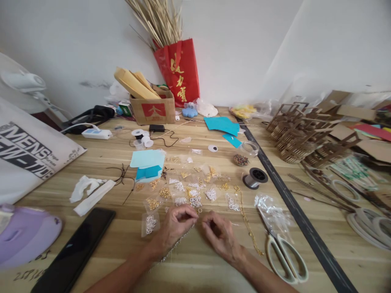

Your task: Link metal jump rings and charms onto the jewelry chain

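My left hand (179, 226) is closed in a pinch at the table's middle, gripping the end of a thin silver chain (171, 251) that trails down beside the wrist. A short gap away, my right hand (221, 236) has thumb and forefinger pressed together; anything in that pinch is too small to make out. Just beyond the fingertips lie small clear bags of silver findings (195, 198) and gold findings (165, 192). A bag of silver rings (150, 224) rests left of my left hand. To the right of my right hand stretches a gold chain (246, 219).
Scissors (285, 254) lie at right beside a crumpled plastic bag (275, 211) and a wire spool (255, 178). A black phone (76, 248) is at left. Woven baskets (293, 138) crowd the right side. Behind stand a cardboard box (154, 108) and a red bag (180, 73).
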`<state>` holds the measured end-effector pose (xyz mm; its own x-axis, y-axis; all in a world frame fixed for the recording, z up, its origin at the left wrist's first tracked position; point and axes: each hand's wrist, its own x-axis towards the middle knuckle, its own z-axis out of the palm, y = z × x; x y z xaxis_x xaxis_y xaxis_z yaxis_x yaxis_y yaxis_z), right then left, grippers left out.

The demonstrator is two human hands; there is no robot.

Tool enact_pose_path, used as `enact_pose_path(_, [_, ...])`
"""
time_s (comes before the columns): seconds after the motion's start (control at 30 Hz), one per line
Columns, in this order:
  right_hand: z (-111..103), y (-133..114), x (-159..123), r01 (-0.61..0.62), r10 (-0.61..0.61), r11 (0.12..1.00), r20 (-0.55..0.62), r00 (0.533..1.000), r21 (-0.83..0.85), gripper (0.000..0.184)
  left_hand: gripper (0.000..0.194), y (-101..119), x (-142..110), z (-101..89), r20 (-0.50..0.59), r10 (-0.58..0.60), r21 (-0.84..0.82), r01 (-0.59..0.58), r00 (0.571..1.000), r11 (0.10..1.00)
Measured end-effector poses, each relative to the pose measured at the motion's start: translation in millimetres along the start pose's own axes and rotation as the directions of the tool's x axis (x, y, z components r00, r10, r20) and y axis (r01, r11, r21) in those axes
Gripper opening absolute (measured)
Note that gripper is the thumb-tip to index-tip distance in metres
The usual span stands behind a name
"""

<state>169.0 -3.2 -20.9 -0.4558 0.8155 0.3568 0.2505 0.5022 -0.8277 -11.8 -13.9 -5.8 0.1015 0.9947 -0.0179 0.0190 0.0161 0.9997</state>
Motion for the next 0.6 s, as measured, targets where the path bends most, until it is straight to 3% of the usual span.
enact_pose_path(0.6, [-2.8, -3.0, 2.0, 0.034, -0.034, 0.999, 0.007, 0.999, 0.023, 0.013, 0.017, -1.8, 4.1, -1.6, 0.007, -0.142, -0.077, 0.142, 0.990, 0.987])
